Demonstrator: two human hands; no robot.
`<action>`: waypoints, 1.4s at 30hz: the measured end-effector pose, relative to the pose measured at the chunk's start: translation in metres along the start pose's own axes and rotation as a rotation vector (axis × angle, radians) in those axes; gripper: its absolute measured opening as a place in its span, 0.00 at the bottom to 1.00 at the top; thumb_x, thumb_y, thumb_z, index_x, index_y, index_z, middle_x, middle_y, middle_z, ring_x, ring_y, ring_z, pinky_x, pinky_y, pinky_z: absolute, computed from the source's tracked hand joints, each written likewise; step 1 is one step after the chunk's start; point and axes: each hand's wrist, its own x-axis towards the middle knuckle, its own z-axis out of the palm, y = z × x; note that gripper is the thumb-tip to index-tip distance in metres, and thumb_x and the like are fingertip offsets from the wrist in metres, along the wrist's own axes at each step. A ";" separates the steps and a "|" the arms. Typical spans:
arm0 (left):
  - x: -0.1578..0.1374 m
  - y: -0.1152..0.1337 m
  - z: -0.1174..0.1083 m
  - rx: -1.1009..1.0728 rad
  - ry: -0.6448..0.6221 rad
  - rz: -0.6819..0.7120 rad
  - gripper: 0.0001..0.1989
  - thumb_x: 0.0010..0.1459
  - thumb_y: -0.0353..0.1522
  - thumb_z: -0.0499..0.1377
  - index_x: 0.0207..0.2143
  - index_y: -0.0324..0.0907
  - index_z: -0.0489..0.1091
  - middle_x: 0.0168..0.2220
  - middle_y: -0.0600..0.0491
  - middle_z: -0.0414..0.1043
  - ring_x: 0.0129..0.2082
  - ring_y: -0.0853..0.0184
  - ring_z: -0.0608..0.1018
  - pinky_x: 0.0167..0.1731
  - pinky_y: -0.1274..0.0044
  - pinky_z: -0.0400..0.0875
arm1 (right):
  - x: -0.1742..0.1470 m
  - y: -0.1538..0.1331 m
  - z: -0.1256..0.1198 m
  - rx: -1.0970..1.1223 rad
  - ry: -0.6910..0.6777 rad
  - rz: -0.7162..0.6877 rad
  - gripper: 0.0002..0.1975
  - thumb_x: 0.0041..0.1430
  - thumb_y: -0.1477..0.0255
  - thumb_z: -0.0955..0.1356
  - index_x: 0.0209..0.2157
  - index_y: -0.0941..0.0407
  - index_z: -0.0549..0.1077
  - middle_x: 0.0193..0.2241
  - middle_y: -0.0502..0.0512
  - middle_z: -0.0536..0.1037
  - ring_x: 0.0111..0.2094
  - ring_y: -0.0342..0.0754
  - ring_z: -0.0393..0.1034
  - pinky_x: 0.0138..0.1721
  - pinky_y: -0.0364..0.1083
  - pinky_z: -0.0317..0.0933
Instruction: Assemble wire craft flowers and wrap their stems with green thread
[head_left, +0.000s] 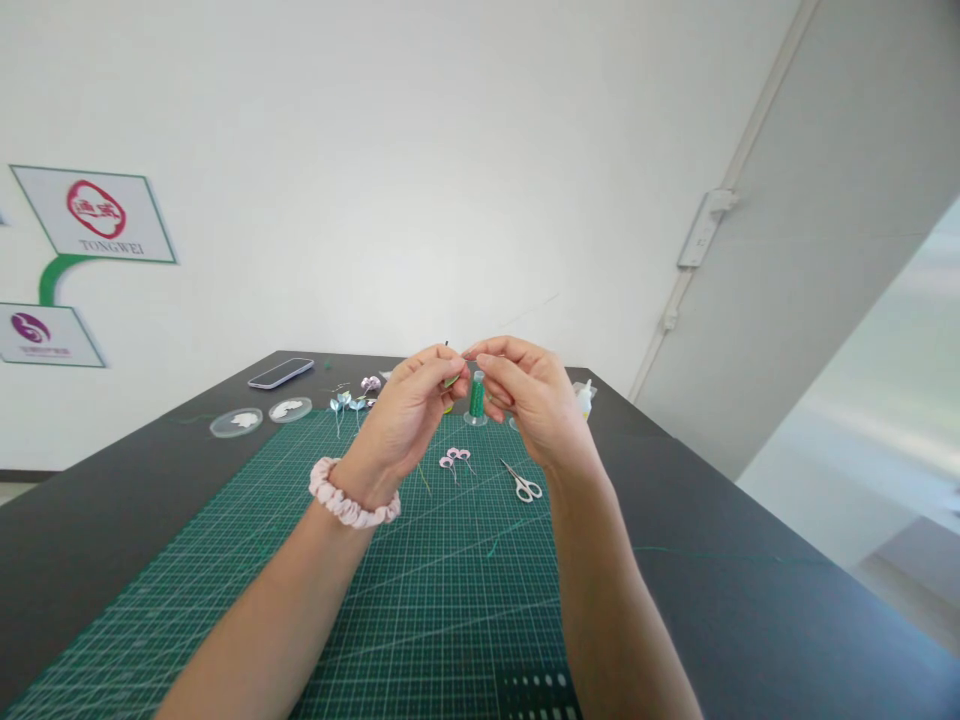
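My left hand is raised above the mat, its thumb and fingers pinched on a small green piece that looks like a leaf; a dark tip sticks up beside it. My right hand is closed in a pinch close to the left fingertips. What it grips is too fine to make out, perhaps thread or wire. Just behind the hands stands a spool of green thread. Below them, small pink flowers on wire stems lie on the green cutting mat, left of white-handled scissors.
On the left, two shallow dishes hold white material, near a phone. Pale blue flowers on stems and a pink cluster lie by the mat's far edge. A white bottle stands behind my right wrist on the black table.
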 end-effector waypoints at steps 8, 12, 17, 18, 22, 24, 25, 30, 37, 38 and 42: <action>-0.001 0.001 0.003 0.115 0.060 0.077 0.08 0.49 0.30 0.60 0.19 0.41 0.68 0.21 0.57 0.66 0.25 0.73 0.66 0.30 0.78 0.62 | 0.001 0.001 -0.001 -0.088 0.040 -0.002 0.05 0.51 0.72 0.70 0.25 0.57 0.71 0.13 0.42 0.66 0.13 0.34 0.53 0.16 0.40 0.48; -0.002 -0.001 0.003 0.190 0.079 0.129 0.08 0.51 0.30 0.59 0.20 0.41 0.67 0.21 0.58 0.66 0.25 0.73 0.66 0.31 0.77 0.60 | 0.002 0.000 -0.001 -0.082 0.042 0.003 0.05 0.50 0.71 0.70 0.25 0.57 0.72 0.13 0.42 0.66 0.13 0.34 0.53 0.16 0.40 0.48; -0.002 -0.003 0.002 0.238 0.076 0.164 0.08 0.53 0.30 0.59 0.21 0.42 0.67 0.21 0.57 0.66 0.26 0.72 0.66 0.31 0.76 0.61 | 0.001 -0.002 -0.001 -0.061 0.036 0.002 0.05 0.49 0.71 0.70 0.25 0.57 0.71 0.13 0.42 0.66 0.13 0.34 0.52 0.16 0.40 0.47; -0.002 -0.003 0.002 0.262 0.076 0.183 0.08 0.54 0.30 0.58 0.21 0.42 0.67 0.21 0.57 0.66 0.26 0.72 0.67 0.31 0.75 0.61 | 0.001 -0.002 0.000 -0.056 0.035 0.005 0.04 0.49 0.71 0.70 0.25 0.57 0.72 0.13 0.42 0.66 0.13 0.34 0.52 0.16 0.40 0.47; -0.003 -0.004 0.002 0.437 0.100 0.298 0.09 0.56 0.30 0.57 0.23 0.42 0.67 0.22 0.57 0.66 0.24 0.72 0.66 0.27 0.76 0.61 | 0.000 -0.002 0.000 -0.040 0.037 0.005 0.04 0.49 0.71 0.70 0.25 0.57 0.72 0.12 0.41 0.64 0.12 0.34 0.52 0.15 0.40 0.46; -0.004 -0.004 0.002 0.517 0.114 0.341 0.10 0.57 0.30 0.57 0.23 0.42 0.67 0.22 0.57 0.67 0.24 0.72 0.67 0.27 0.76 0.61 | 0.000 -0.002 0.000 -0.030 0.038 0.001 0.04 0.48 0.71 0.70 0.25 0.56 0.72 0.12 0.40 0.63 0.12 0.34 0.51 0.15 0.40 0.46; -0.005 -0.003 0.003 0.552 0.119 0.356 0.10 0.57 0.30 0.57 0.23 0.42 0.67 0.22 0.57 0.67 0.24 0.72 0.67 0.27 0.76 0.62 | 0.000 -0.002 0.000 -0.025 0.038 0.002 0.04 0.48 0.71 0.70 0.25 0.56 0.72 0.12 0.40 0.63 0.12 0.34 0.51 0.15 0.40 0.46; -0.008 -0.003 0.006 0.767 0.205 0.461 0.09 0.58 0.31 0.55 0.24 0.42 0.67 0.22 0.56 0.68 0.24 0.72 0.68 0.24 0.77 0.60 | 0.000 -0.003 0.002 -0.005 0.042 0.011 0.05 0.47 0.70 0.70 0.24 0.57 0.72 0.12 0.40 0.63 0.12 0.34 0.50 0.15 0.40 0.45; -0.009 -0.004 0.004 0.937 0.243 0.599 0.09 0.58 0.30 0.55 0.24 0.42 0.66 0.23 0.57 0.67 0.24 0.71 0.68 0.26 0.76 0.60 | 0.000 -0.004 0.002 -0.012 0.048 0.004 0.05 0.47 0.70 0.71 0.24 0.57 0.72 0.11 0.40 0.62 0.12 0.34 0.50 0.15 0.40 0.46; -0.009 -0.004 0.004 0.960 0.247 0.629 0.09 0.58 0.29 0.55 0.24 0.42 0.66 0.23 0.57 0.67 0.24 0.71 0.68 0.26 0.76 0.60 | 0.000 -0.003 0.002 -0.014 0.050 0.002 0.05 0.47 0.70 0.71 0.24 0.57 0.72 0.11 0.40 0.62 0.12 0.34 0.50 0.15 0.40 0.46; -0.009 -0.004 0.004 1.063 0.256 0.729 0.09 0.59 0.28 0.54 0.24 0.43 0.65 0.23 0.56 0.67 0.26 0.68 0.67 0.29 0.74 0.59 | -0.001 -0.004 0.002 -0.025 0.059 -0.006 0.05 0.47 0.71 0.71 0.23 0.57 0.73 0.12 0.41 0.63 0.13 0.34 0.50 0.15 0.40 0.46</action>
